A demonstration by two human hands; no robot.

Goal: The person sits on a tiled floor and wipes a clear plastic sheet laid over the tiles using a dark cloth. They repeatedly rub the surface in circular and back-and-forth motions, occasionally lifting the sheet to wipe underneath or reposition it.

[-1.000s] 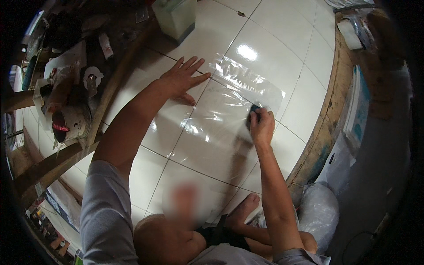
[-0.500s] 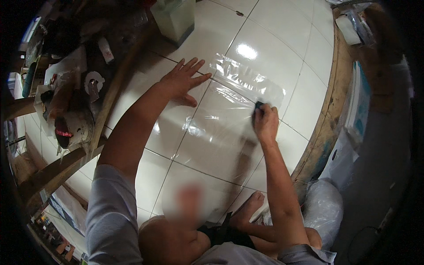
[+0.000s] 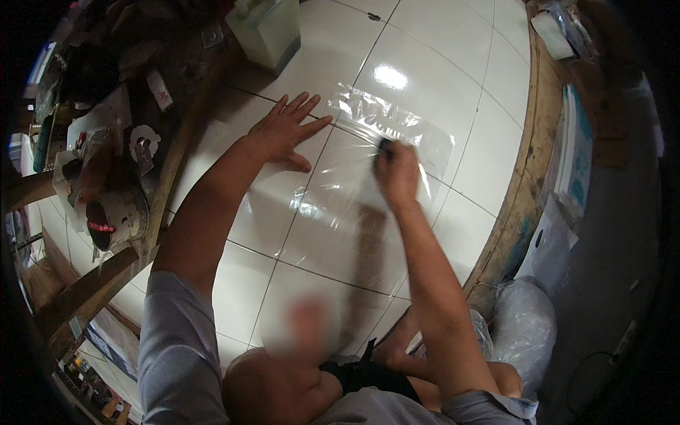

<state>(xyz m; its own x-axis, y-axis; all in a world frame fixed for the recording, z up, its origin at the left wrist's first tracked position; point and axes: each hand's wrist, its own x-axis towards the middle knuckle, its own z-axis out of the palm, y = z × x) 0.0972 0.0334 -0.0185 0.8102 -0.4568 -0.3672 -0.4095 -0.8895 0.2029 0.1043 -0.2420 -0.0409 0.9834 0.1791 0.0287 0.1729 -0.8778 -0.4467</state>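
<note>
— Plastic sheet [image 3: 354, 205] — where?
— Flat on the tiled floor [image 3: 439, 64], frame centre. Left hand [image 3: 283, 131] spread on its edge; right hand [image 3: 395, 170] closed on a small dark tool [image 3: 384, 144].

Clear plastic bag [image 3: 368, 177] flat on white tiles [image 3: 453, 64]

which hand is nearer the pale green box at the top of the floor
Left. The left hand lies flat on the clear plastic sheet, just below the pale green box; the right hand is farther to the right, holding a small dark object.
</note>
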